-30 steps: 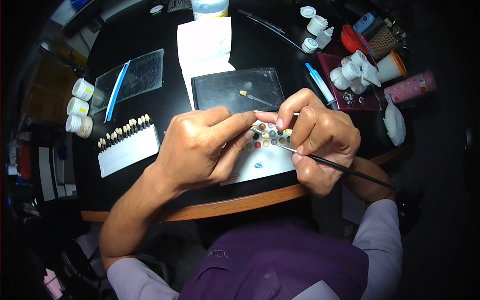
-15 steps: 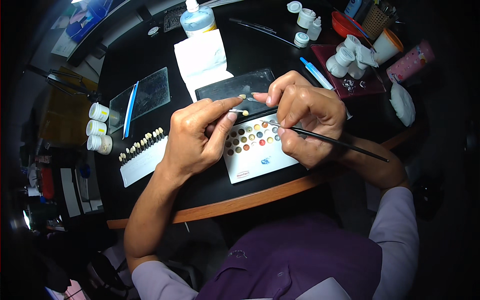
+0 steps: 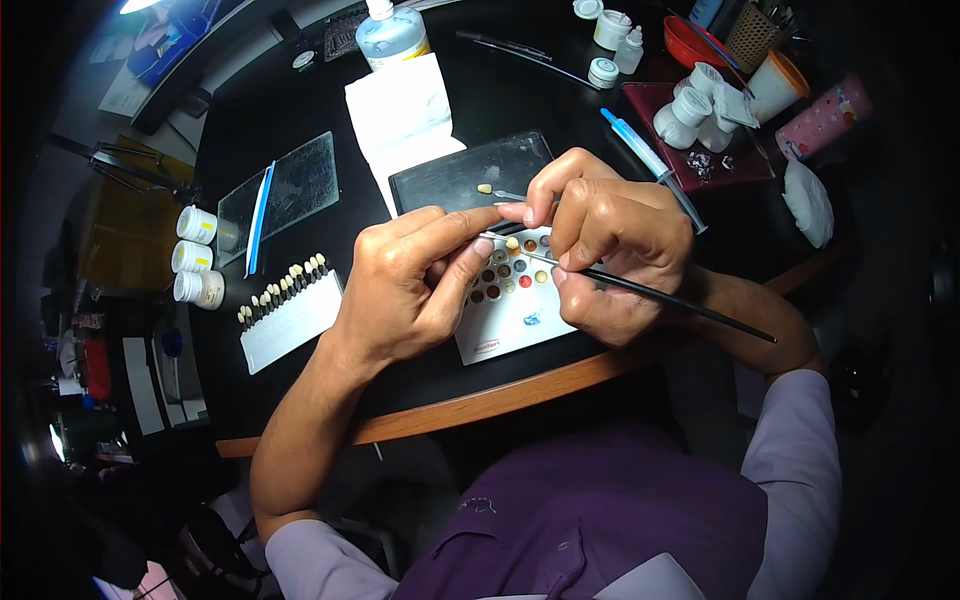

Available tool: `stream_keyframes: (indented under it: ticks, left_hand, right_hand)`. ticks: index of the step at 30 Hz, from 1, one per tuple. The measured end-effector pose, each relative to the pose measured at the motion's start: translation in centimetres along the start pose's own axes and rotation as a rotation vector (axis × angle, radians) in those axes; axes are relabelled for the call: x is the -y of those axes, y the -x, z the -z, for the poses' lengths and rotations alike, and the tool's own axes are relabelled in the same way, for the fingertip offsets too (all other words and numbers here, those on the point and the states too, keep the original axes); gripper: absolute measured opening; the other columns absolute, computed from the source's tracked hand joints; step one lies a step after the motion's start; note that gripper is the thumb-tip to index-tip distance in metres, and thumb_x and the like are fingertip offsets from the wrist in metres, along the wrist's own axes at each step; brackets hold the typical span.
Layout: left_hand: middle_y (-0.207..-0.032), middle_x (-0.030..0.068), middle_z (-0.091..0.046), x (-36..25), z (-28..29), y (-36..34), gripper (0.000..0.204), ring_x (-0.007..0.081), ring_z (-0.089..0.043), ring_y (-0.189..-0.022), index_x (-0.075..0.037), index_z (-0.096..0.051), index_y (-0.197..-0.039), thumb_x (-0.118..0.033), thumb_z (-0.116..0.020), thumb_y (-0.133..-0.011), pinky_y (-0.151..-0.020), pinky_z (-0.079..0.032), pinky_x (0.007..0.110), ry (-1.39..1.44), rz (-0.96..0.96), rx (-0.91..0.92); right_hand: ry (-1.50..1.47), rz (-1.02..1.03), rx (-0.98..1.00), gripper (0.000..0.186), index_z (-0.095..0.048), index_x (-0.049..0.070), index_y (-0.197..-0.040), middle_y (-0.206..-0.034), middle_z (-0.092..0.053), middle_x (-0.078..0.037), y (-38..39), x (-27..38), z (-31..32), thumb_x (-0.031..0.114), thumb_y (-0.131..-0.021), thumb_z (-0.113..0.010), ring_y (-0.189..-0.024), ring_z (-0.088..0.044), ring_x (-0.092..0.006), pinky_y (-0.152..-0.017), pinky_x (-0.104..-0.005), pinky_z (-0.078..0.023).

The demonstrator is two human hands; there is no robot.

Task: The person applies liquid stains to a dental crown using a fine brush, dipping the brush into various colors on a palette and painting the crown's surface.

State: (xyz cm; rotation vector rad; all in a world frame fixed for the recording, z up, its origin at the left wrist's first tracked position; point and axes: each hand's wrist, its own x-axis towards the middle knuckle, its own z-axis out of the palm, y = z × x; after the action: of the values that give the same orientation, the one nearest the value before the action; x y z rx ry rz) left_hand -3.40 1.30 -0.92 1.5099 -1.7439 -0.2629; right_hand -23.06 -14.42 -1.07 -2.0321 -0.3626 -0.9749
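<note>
Currently, the left hand (image 3: pixel 405 275) pinches a stemmed tooth-shaped piece (image 3: pixel 512 243); the right hand (image 3: pixel 625 245), curled, grips a brush (image 3: pixel 690 309); brushwork appears unfinished.

Passable between glass plate (image 3: pixel 305 185) and white paper (image 3: pixel 400 105). Obstructed right of black slab (image 3: pixel 450 180) by blue-and-white tube (image 3: pixel 635 143) and jars (image 3: pixel 685 115) on maroon slab (image 3: pixel 645 103). Blocked above upper palette (image 3: pixel 505 318) by left hand (image 3: pixel 410 270), right hand (image 3: pixel 625 240), brush (image 3: pixel 680 300).
</note>
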Motion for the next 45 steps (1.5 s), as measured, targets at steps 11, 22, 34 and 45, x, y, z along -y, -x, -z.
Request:
stream_keyframes:
  ticks: [11,22,34,45]
  left_hand:
    - [-0.074,0.0134,-0.07,-0.09,-0.05,0.02,0.027,0.0201,-0.068,-0.064,0.003,-0.08,-0.12,0.0,-0.071,-0.095,-0.062,-0.05,0.033,0.031,-0.015,0.013]
    - [-0.079,0.0164,-0.074,0.03,-0.14,0.05,0.027,0.0228,-0.073,-0.067,0.004,-0.079,-0.121,0.0,-0.07,-0.096,-0.064,-0.054,0.034,0.038,-0.011,0.02]
    - [-0.077,0.0153,-0.073,0.06,-0.23,0.04,0.026,0.0217,-0.072,-0.066,0.004,-0.079,-0.12,0.0,-0.07,-0.096,-0.062,-0.053,0.034,0.043,-0.024,0.011]
    - [-0.076,0.0151,-0.073,0.05,-0.16,0.04,0.026,0.0215,-0.072,-0.066,0.004,-0.079,-0.12,0.0,-0.07,-0.096,-0.062,-0.053,0.034,0.041,-0.021,0.013]
  right_hand:
    - [0.055,0.034,-0.033,0.021,-0.054,0.005,-0.073,-0.073,-0.055,-0.005,-0.36,0.41,-0.12,-0.008,-0.065,-0.067,-0.088,-0.07,-0.0273,-0.073,-0.0358,-0.056]
    - [0.026,0.018,0.018,0.01,-0.058,0.004,-0.079,-0.076,-0.061,-0.007,-0.18,0.35,0.12,-0.003,-0.075,-0.064,-0.09,-0.063,-0.0264,-0.09,-0.0448,-0.066]
    - [0.06,0.019,0.007,0.013,-0.057,0.004,-0.079,-0.075,-0.06,-0.008,-0.18,0.33,-0.01,-0.007,-0.073,-0.063,-0.09,-0.063,-0.0265,-0.086,-0.0422,-0.065]
    - [0.029,0.006,0.006,0.012,-0.057,0.004,-0.078,-0.076,-0.059,-0.008,-0.16,0.36,0.02,-0.006,-0.072,-0.062,-0.09,-0.063,-0.0268,-0.089,-0.0442,-0.067]
